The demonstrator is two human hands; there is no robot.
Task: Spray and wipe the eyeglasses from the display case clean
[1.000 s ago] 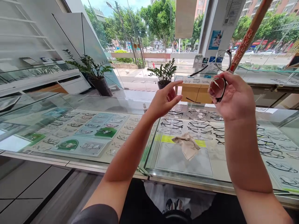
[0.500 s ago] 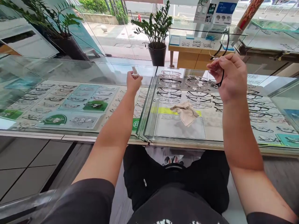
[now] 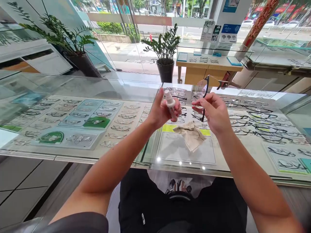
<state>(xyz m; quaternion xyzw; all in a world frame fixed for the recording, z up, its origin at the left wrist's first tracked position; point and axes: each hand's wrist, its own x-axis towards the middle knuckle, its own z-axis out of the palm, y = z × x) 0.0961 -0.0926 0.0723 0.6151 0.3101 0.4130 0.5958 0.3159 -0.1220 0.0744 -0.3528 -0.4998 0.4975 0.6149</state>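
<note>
left hand (image 3: 161, 114) grip closed round spray bottle (image 3: 169, 101), nozzle toward lens | right hand (image 3: 214, 113) grip pinching eyeglasses (image 3: 205, 91) by frame, lens bare, above tabletop (image 3: 184, 156) | cloth (image 3: 190, 136) lies beneath, in reach

Glass display counter (image 3: 80, 87), beige cloth (image 3: 190, 136) atop

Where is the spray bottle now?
Head view, centre: spray bottle in the left hand, just left of the glasses in the right hand, above the cloth.
</note>
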